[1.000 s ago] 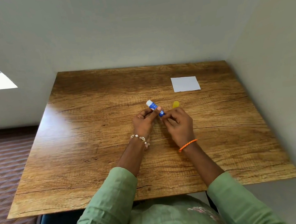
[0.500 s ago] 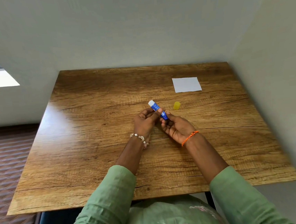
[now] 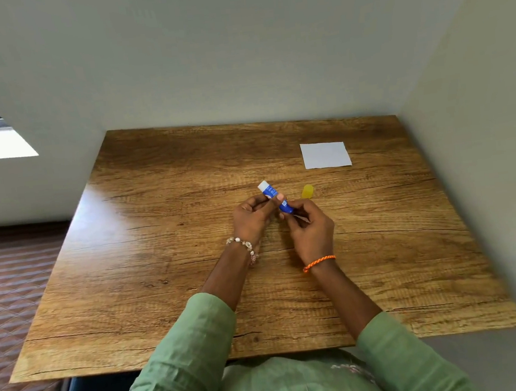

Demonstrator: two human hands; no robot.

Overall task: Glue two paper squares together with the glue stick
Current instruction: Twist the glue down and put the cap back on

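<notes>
A blue glue stick point(image 3: 271, 191) with a white tip pointing up and left is held above the middle of the wooden table point(image 3: 169, 267). My left hand point(image 3: 252, 219) grips its middle with thumb and fingers. My right hand point(image 3: 312, 231) pinches its lower end. The yellow cap point(image 3: 307, 191) lies on the table just right of the hands. A white paper square point(image 3: 325, 154) lies flat at the far right of the table; I cannot tell whether it is one sheet or two stacked.
Pale walls stand behind the table and along its right side. A patterned floor lies to the left. The table's near edge is close to my body.
My right hand turned from palm-up back over the lower end of the glue stick. The cap, first partly behind my right fingers, lies in plain view on the table. The paper has not moved.
</notes>
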